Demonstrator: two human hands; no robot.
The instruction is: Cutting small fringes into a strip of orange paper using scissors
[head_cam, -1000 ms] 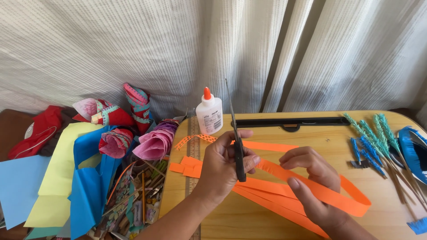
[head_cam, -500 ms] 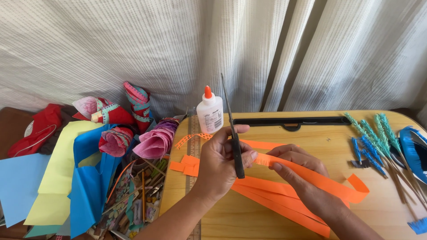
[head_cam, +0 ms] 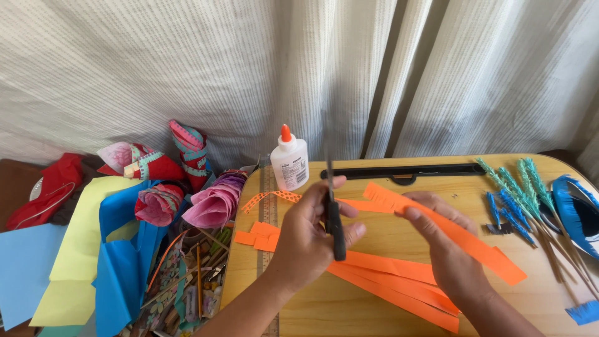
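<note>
Wooden table (head_cam: 387, 312), orange strip (head_cam: 462, 240) between hands

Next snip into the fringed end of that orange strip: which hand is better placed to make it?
Left. The left hand already holds the scissors, blades up beside the fringed end of the orange strip. The right hand is occupied pinching that strip and looks better suited to feeding it.

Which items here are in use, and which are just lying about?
In use: scissors in left hand; orange paper strip in right hand.

Lying about: glue bottle, ruler, paper cones, fringed sticks, coloured paper sheets.
</note>
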